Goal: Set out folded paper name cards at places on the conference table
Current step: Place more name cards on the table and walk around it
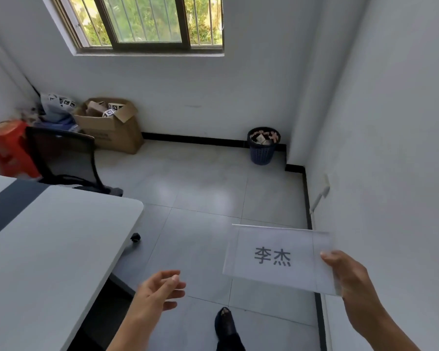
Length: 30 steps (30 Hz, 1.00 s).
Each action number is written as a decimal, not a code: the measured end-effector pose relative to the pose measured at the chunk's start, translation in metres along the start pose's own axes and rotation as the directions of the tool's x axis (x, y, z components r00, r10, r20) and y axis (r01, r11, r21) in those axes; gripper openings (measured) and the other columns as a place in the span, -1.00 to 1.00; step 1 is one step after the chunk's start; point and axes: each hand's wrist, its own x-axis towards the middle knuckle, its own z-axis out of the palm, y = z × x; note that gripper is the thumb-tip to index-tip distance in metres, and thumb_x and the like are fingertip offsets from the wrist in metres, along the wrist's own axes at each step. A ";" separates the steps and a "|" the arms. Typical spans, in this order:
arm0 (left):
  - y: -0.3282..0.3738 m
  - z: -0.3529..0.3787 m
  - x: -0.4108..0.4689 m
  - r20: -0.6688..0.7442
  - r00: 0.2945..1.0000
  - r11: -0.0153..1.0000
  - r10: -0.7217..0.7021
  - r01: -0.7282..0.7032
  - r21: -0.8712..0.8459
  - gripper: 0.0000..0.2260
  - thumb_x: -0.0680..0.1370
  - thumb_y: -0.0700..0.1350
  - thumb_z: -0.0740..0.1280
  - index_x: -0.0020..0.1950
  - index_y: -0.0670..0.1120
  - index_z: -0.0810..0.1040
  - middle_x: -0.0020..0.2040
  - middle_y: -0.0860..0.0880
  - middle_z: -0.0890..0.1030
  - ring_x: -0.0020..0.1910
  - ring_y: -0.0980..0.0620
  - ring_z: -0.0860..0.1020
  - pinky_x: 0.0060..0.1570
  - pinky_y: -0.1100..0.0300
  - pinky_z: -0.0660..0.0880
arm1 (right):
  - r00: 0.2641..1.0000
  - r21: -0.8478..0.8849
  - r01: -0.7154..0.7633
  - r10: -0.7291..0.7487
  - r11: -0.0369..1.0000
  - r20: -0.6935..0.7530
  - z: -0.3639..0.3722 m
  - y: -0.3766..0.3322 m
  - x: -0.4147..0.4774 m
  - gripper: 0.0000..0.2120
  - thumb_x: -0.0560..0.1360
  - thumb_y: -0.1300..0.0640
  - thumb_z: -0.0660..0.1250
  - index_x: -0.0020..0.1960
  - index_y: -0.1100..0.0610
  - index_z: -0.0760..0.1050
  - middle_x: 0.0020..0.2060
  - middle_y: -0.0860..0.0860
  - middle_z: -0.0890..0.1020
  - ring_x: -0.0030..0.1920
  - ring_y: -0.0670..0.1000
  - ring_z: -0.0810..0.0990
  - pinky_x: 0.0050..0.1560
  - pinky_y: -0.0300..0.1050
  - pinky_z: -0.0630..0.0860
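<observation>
Name card (276, 257) is in the air over the floor, not on the worktop, and the right hand (347, 274) holds it by its right edge.

The grey tiled floor (200, 198) spreads under both hands and far ahead of them. The white worktop (48, 249), with one dark stripe across it, lies to the left of the left hand (160, 290), and its rounded corner is ahead and left of that hand. A barred window (147, 21) is high on the wall, far ahead of the hands. A black mesh chair (64, 153) stands beyond the worktop, far ahead and left. Behind it there is an open cardboard box (109, 130) with small boxes inside, and a red stool (8, 148) is further left. A dark blue waste basket (262, 148) stands by the wall, well ahead of the right hand.

The card is white with two dark printed characters facing the camera. The right thumb lies on its front and the fingers are behind it, so this hand pinches the paper. The left hand is released, with loosely bent fingers, and holds nothing; it is over the floor between the worktop and the card, apart from both. A black shoe (224, 323) is on the floor below, between the two hands.
</observation>
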 end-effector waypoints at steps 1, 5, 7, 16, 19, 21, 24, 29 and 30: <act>0.015 0.003 0.023 0.006 1.000 1.000 0.008 -0.008 -0.004 -0.86 0.56 -0.19 0.28 0.06 -0.17 0.59 -0.09 -0.20 0.69 -0.09 -0.16 0.65 -0.16 0.08 0.53 | 1.000 0.023 -0.006 0.006 1.000 0.008 0.009 -0.008 0.020 -0.40 0.29 -0.17 0.42 -0.18 0.41 0.41 -0.28 0.19 0.49 -0.25 0.08 0.46 -0.23 -0.04 0.37; 0.090 0.013 0.106 0.070 0.995 0.998 0.070 -0.070 -0.005 -0.86 0.55 -0.17 0.31 0.06 -0.16 0.59 -0.09 -0.19 0.70 -0.10 -0.13 0.65 -0.13 0.06 0.53 | 1.000 0.002 -0.008 0.008 1.000 0.016 0.038 -0.042 0.102 -0.74 0.48 0.14 0.30 -0.24 0.34 0.42 -0.32 0.19 0.50 -0.28 0.08 0.48 -0.32 -0.08 0.39; 0.126 0.020 0.145 0.086 0.991 0.994 0.103 -0.105 0.022 -0.86 0.52 -0.14 0.35 0.05 -0.13 0.59 -0.13 -0.14 0.71 -0.10 -0.11 0.65 -0.16 0.11 0.53 | 1.000 0.005 0.023 -0.023 1.000 0.016 0.047 -0.058 0.140 -0.52 0.35 -0.06 0.39 -0.21 0.38 0.38 -0.31 0.17 0.49 -0.29 0.06 0.48 -0.31 -0.07 0.39; 0.213 0.050 0.305 0.076 0.994 0.996 0.083 -0.086 0.039 -0.85 0.56 -0.18 0.27 0.08 -0.15 0.58 -0.05 -0.20 0.68 -0.11 -0.10 0.64 -0.15 0.12 0.52 | 0.999 0.041 -0.037 0.035 0.998 0.038 0.081 -0.089 0.325 -0.40 0.26 -0.11 0.44 -0.04 0.43 0.48 -0.05 0.42 0.58 -0.16 0.19 0.59 -0.11 0.08 0.47; 0.240 0.060 0.364 0.010 0.997 0.997 0.070 -0.070 0.029 -0.85 0.56 -0.18 0.27 0.08 -0.16 0.58 -0.05 -0.21 0.68 -0.10 -0.12 0.64 -0.15 0.11 0.51 | 0.995 0.000 -0.050 0.050 0.999 0.081 0.101 -0.102 0.409 -0.22 0.12 -0.34 0.46 -0.08 0.36 0.49 -0.11 0.39 0.59 -0.14 0.28 0.60 0.00 0.21 0.47; 0.261 0.066 0.403 -0.049 0.997 0.998 0.065 -0.064 0.013 -0.85 0.56 -0.18 0.27 0.07 -0.16 0.58 -0.06 -0.21 0.68 -0.10 -0.13 0.64 -0.13 0.08 0.51 | 0.992 0.006 -0.054 0.053 0.999 0.111 0.117 -0.119 0.466 -0.52 0.35 -0.15 0.39 -0.08 0.30 0.54 -0.12 0.32 0.65 -0.08 0.34 0.62 0.09 0.31 0.47; 0.297 0.075 0.451 -0.106 0.992 0.998 0.064 -0.066 -0.011 -0.86 0.56 -0.18 0.28 0.07 -0.15 0.59 -0.08 -0.19 0.69 -0.08 -0.14 0.65 -0.13 0.08 0.53 | 0.985 -0.013 -0.033 0.035 0.999 0.168 0.143 -0.153 0.546 -0.77 0.40 0.06 0.37 -0.11 0.23 0.60 -0.10 0.30 0.68 -0.11 0.26 0.66 0.07 0.22 0.50; 0.331 0.070 0.503 -0.242 0.970 0.994 0.021 -0.047 -0.102 -0.86 0.56 -0.16 0.28 0.06 -0.10 0.59 -0.08 -0.14 0.70 -0.06 -0.11 0.66 -0.11 0.09 0.54 | 0.937 -0.111 0.002 0.037 0.994 0.347 0.201 -0.194 0.662 -0.78 0.45 0.11 0.35 0.00 0.24 0.58 -0.09 0.23 0.70 -0.05 0.29 0.66 0.02 0.23 0.54; 0.332 0.066 0.512 -0.272 0.962 0.991 0.001 -0.037 -0.126 -0.86 0.56 -0.16 0.27 0.06 -0.10 0.59 -0.08 -0.14 0.70 -0.06 -0.11 0.65 -0.11 0.10 0.54 | 0.928 -0.131 0.016 0.034 0.991 0.372 0.215 -0.197 0.681 -0.82 0.45 0.12 0.35 -0.02 0.21 0.58 -0.09 0.21 0.70 -0.06 0.26 0.67 0.03 0.21 0.54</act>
